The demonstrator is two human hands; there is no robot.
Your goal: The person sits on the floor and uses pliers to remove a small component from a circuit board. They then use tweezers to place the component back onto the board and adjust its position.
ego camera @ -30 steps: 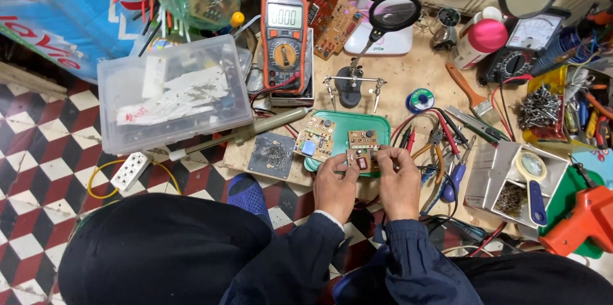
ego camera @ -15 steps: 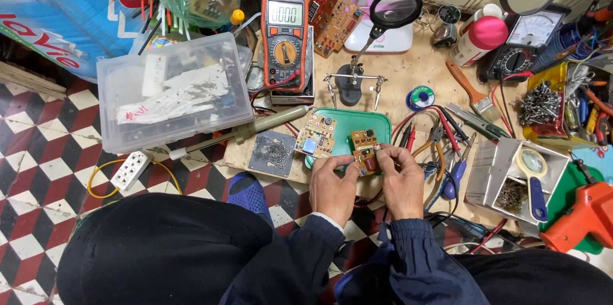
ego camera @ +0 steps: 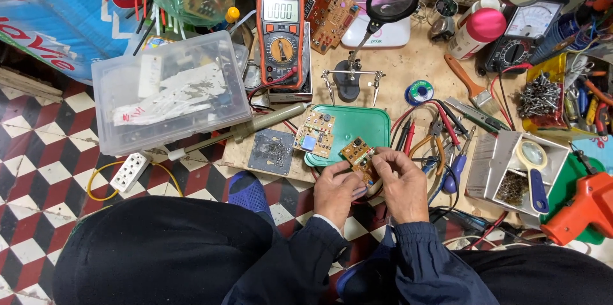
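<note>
I see both hands meeting just below the green tray (ego camera: 357, 127); the left hand (ego camera: 336, 191) and the right hand (ego camera: 401, 185) pinch a small brown circuit board (ego camera: 358, 157) between their fingertips, holding it tilted over the tray's near edge; both hands are closed narrowly on that board, the left at its lower end and the right along its right side. A second circuit board (ego camera: 315, 133) with a pale blue square part lies across the tray's left rim, just beside the held one but apart from it; to its left a grey pad (ego camera: 272, 152) rests on the table (ego camera: 421, 56). Behind the tray stands a magnifier on a clip stand (ego camera: 350, 81); further back sits an orange multimeter (ego camera: 280, 37) with red leads. A clear plastic box (ego camera: 170, 91) sits well to the left; a bunch of pliers and cutters (ego camera: 440, 145) lies just to the right of the hands; an orange glue-gun-shaped tool (ego camera: 584, 208) lies at the far right edge.
</note>
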